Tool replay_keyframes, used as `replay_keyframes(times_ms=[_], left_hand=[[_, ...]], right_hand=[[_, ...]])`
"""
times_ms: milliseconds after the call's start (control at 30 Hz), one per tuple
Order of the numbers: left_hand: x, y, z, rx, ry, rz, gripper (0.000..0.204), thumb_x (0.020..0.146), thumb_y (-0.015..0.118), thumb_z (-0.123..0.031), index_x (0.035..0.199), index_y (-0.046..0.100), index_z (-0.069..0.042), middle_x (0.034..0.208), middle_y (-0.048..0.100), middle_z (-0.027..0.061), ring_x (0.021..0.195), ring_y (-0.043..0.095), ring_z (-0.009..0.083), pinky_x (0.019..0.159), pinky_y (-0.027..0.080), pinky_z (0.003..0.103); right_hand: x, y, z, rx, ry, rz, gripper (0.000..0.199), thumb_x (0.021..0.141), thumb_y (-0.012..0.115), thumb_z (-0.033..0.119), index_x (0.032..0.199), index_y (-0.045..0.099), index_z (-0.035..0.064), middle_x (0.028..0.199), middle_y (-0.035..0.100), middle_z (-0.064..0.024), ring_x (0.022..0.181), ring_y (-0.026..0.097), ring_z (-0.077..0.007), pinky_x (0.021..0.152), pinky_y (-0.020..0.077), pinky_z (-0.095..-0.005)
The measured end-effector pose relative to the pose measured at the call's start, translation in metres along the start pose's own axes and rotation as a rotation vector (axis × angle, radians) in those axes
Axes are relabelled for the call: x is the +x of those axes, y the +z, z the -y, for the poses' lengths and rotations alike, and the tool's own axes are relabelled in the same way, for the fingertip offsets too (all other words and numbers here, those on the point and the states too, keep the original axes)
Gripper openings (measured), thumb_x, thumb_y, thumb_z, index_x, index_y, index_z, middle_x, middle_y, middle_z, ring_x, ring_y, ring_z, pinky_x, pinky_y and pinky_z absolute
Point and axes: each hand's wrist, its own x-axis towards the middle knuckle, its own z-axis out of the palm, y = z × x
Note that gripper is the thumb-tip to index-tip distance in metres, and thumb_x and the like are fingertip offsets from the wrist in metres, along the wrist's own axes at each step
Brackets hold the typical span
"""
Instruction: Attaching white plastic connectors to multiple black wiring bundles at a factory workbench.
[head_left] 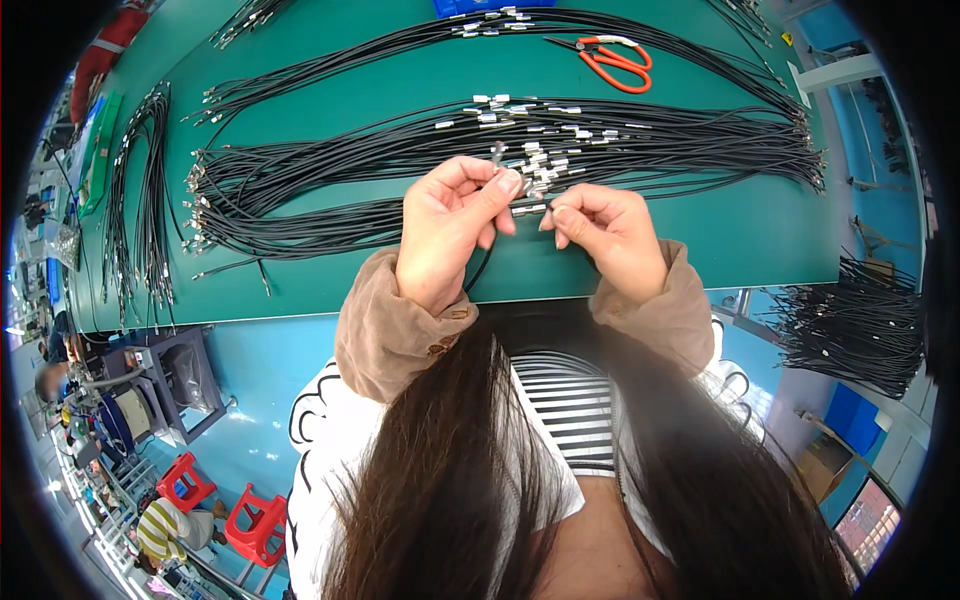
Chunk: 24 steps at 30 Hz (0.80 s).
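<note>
Now my left hand [447,225] is pinched shut on a thin black cable [483,268], just over the near edge of the green table [700,240]. The cable hangs down from my fingers toward that edge. Its small silver end piece [528,209] sticks out sideways to the right, lying along the edge. My right hand [608,235] is just beside it, thumb and finger closed on that end piece. Both hands are about as near. The big bunch of cables [400,170] lies farther back.

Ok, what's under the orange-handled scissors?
The scissors lie on black cables spread over the green table. What the handles cover stays hidden.
</note>
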Motion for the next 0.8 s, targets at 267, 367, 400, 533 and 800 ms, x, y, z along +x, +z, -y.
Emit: replay_keyframes(times_ms=[267,367,400,533,800], left_hand=[[-0.004,0.005,0.005,-0.019,-0.039,0.055,0.013,0.085,0.061,-0.007,0.092,0.058,0.003,0.085,0.062,0.0084,0.065,0.058,0.0102,0.051,0.041,0.018],[-0.002,0.001,0.004,-0.135,-0.027,0.006,0.014,0.085,0.061,-0.008,0.093,0.058,0.003,0.085,0.063,0.0086,0.063,0.057,0.0094,0.049,0.04,0.017],[-0.002,0.002,0.002,-0.122,-0.018,-0.006,0.014,0.085,0.061,-0.008,0.093,0.057,0.002,0.083,0.063,0.0082,0.061,0.056,0.0089,0.048,0.039,0.017],[-0.001,0.001,0.003,-0.099,-0.005,-0.029,0.013,0.085,0.062,-0.009,0.092,0.056,0.001,0.079,0.062,0.0074,0.058,0.054,0.0074,0.044,0.038,0.016],[-0.002,0.004,0.005,-0.127,-0.017,-0.022,0.013,0.084,0.062,-0.006,0.092,0.056,0.001,0.079,0.063,0.0076,0.06,0.056,0.0077,0.045,0.039,0.016]], right_hand=[[0.008,-0.007,0.009,0.066,0.017,-0.002,0.013,0.087,0.056,0.008,0.082,0.061,-0.0029,0.074,0.06,-0.0035,0.064,0.051,-0.0064,0.061,0.0422,-0.0203],[0.007,-0.004,-0.004,0.014,-0.058,0.024,0.012,0.087,0.056,0.007,0.082,0.061,-0.0029,0.075,0.061,-0.0037,0.064,0.051,-0.0066,0.06,0.0422,-0.0204],[0.006,-0.003,-0.004,-0.009,-0.057,0.02,0.011,0.086,0.056,0.006,0.082,0.062,-0.0027,0.075,0.062,-0.0036,0.063,0.051,-0.0064,0.057,0.0421,-0.0203],[0.005,-0.001,-0.003,-0.079,-0.059,0.024,0.011,0.085,0.056,0.005,0.081,0.062,-0.0024,0.073,0.062,-0.003,0.061,0.051,-0.0061,0.056,0.0419,-0.02],[0.006,-0.002,-0.006,-0.035,-0.081,-0.025,0.011,0.086,0.057,0.006,0.084,0.063,-0.0021,0.072,0.061,-0.001,0.062,0.051,-0.0059,0.056,0.0422,-0.0198]])
